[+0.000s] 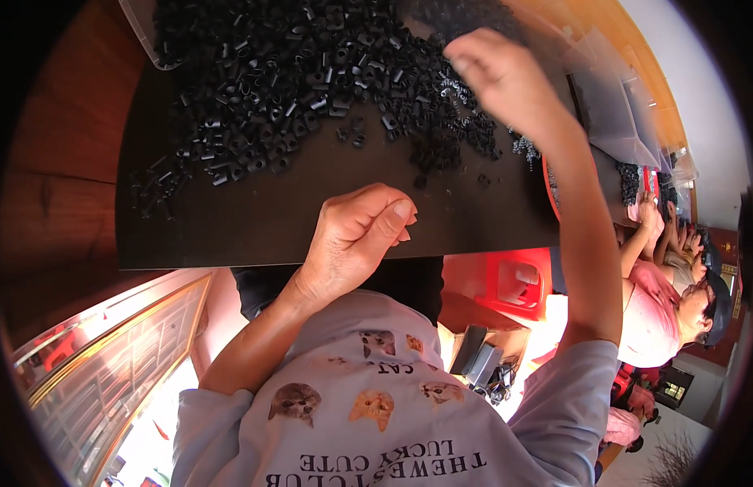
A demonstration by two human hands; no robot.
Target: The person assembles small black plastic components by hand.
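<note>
My left hand point(360, 233) is closed in front of my body, just over the near edge of the dark table point(344, 207). Its thumb presses on the curled fingers, and whatever they hold is hidden. Farther away, on the right, my right hand point(500, 79) is above small dark parts, slightly blurred, with its fingers curled in. I cannot make out anything between them. A large heap of short black tubular pieces point(271, 105) spreads over the far part of the table. Smaller black parts point(433, 146) lie at the heap's near right, and shiny coil-like pieces point(458, 91) are near my right hand.
A clear plastic bin point(145, 32) stands at the far left, with more clear bins point(612, 97) at the right. A red-rimmed tray point(548, 191) is partly behind my right forearm. Below the table are a red stool point(518, 280) and an open carton point(490, 345). Other people point(660, 316) work along the right.
</note>
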